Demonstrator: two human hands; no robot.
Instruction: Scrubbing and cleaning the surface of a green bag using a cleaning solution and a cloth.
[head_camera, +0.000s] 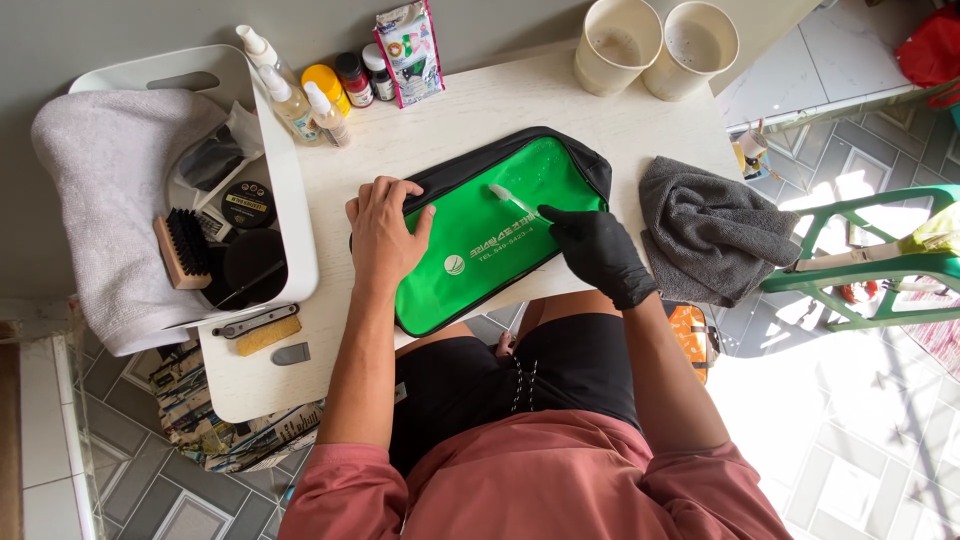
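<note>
Bare left hand (383, 228) flat, pinning green pouch (490, 235) steady; gloved right hand (598, 252) grips white toothbrush (513, 201), bristles against the fabric.

A flat green fabric pouch with black trim (480, 240) lies slantwise on the table. A slim white toothbrush (512, 200) rests tilted on it, bristles up-left of the grip.

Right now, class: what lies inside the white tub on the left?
Inside the white tub: a wooden brush, round black tins and a dark cloth. The grey towel covers its left side, hiding anything beneath.
</note>
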